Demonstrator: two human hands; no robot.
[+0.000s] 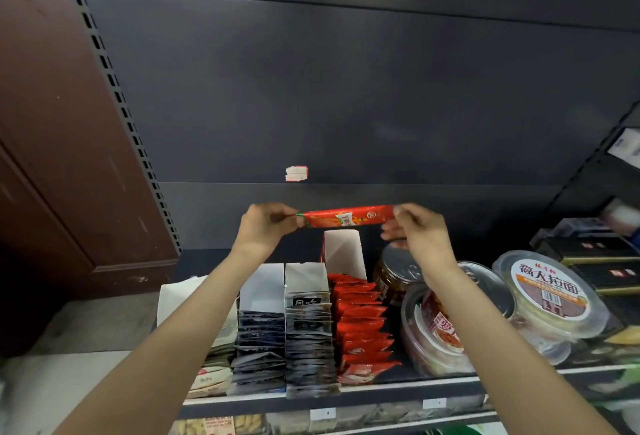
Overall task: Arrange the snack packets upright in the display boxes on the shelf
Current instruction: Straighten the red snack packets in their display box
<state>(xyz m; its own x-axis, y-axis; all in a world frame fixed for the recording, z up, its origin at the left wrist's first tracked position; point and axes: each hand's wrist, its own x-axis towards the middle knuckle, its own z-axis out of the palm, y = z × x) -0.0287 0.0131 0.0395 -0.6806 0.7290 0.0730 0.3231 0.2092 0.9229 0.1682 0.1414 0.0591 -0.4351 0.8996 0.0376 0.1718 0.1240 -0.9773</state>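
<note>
A long red snack packet [346, 217] is held level in the air above the shelf. My left hand [266, 227] pinches its left end and my right hand [417, 227] pinches its right end. Below it stands a display box of red packets [360, 327] with a white back flap [343, 251]. To its left stand a box of grey packets [308, 337], a box of dark blue packets [261, 341] and a box of pale packets [214, 358], all upright in rows.
Round lidded tubs [550, 296] and a brown jar [394, 272] crowd the shelf to the right of the boxes. Dark flat boxes [595, 261] are stacked at the far right. The shelf front edge [346, 396] carries price tags. A brown wall panel [52, 123] stands left.
</note>
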